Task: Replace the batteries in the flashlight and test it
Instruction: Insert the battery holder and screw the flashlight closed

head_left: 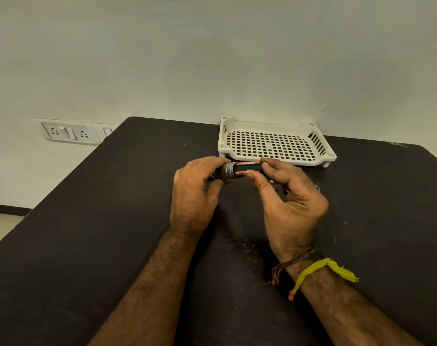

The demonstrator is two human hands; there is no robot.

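My left hand (196, 193) grips the dark flashlight body (225, 172), whose grey ringed open end points right. My right hand (287, 201) pinches a black battery holder (248, 168) with orange-labelled batteries between thumb and fingers. The holder's left end sits at the mouth of the flashlight body, partly inside it. Both are held a little above the dark table (112, 221). Small dark and metallic parts (278, 189) lie on the table behind my right hand, mostly hidden by it.
A cream perforated plastic tray (274, 143) stands at the table's far edge against the wall, just beyond my hands. A wall socket panel (67, 133) is at the left, past the table's edge. Thread bands circle my right wrist.
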